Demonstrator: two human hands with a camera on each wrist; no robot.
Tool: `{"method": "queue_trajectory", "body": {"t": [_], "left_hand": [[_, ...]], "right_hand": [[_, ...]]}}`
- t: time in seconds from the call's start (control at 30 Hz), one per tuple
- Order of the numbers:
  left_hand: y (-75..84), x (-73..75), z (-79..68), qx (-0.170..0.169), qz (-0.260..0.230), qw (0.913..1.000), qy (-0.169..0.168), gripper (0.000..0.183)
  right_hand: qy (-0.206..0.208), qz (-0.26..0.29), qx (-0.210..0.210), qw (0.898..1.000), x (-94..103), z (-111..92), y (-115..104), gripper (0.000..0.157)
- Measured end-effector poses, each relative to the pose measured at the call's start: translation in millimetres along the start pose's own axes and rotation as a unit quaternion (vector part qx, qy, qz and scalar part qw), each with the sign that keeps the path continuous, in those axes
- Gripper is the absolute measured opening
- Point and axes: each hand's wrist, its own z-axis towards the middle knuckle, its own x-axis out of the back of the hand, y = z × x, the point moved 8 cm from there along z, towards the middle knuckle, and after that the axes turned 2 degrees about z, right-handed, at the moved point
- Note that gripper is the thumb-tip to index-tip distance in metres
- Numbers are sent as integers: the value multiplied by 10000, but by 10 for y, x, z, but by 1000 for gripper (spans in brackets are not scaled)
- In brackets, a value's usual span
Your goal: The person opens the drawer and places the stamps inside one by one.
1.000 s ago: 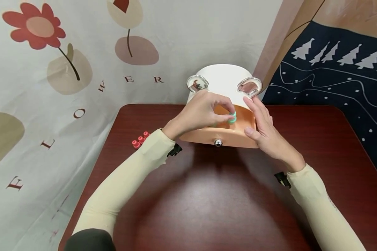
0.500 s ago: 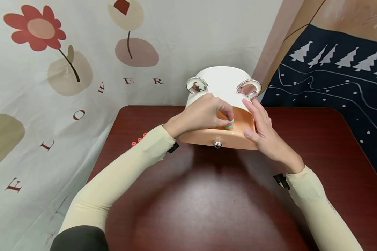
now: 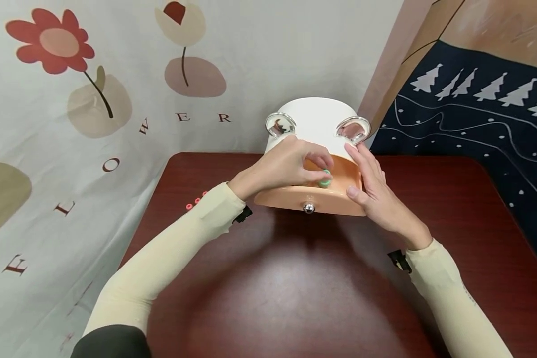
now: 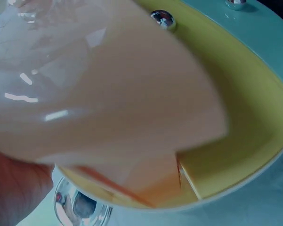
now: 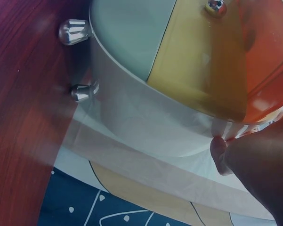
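Note:
A white rounded cabinet (image 3: 315,117) with two silver ears stands at the back of the table, its orange drawer (image 3: 279,198) pulled out. My left hand (image 3: 286,161) reaches over the drawer's front and pinches a small mint-green spool-shaped piece (image 3: 324,183) between thumb and fingertips, low inside it. Whether the piece touches the drawer floor cannot be told. My right hand (image 3: 378,194) rests along the cabinet's right side, fingers extended, thumb at the drawer's front corner. In the right wrist view that hand (image 5: 259,157) lies against the white shell. The left wrist view hides the left fingertips behind the drawer.
Several small red pieces (image 3: 198,201) lie on the dark red table (image 3: 295,293), partly covered by the left sleeve. Below the orange drawer are a yellow front (image 5: 202,61) and a green front (image 5: 127,37). Silver feet (image 5: 75,32) support the cabinet. Printed cloths hang behind.
My left hand has lowered the green piece deeper into the drawer and slightly leftward. My right hand stays at the cabinet's side. The whole scene has shifted slightly down in view.

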Motion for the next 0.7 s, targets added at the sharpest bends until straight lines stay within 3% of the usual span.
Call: {"method": "queue_trajectory", "body": {"t": [0.2, 0.3, 0.5, 0.7], "left_hand": [[99, 191, -249, -439, -270, 9929, 1074, 18], [160, 249, -381, -610, -270, 9878, 1404, 28], [298, 270, -591, -745, 271, 9816, 1740, 51], [474, 297, -767, -1076, 954, 9610, 2364, 53]], "right_hand": [[3, 82, -95, 9999, -41, -19, 7, 80], [-17, 75, -149, 9999, -57, -15, 7, 80], [47, 16, -79, 10000, -38, -5, 1, 79], [75, 38, -81, 9999, -18, -1, 12, 79]]}}
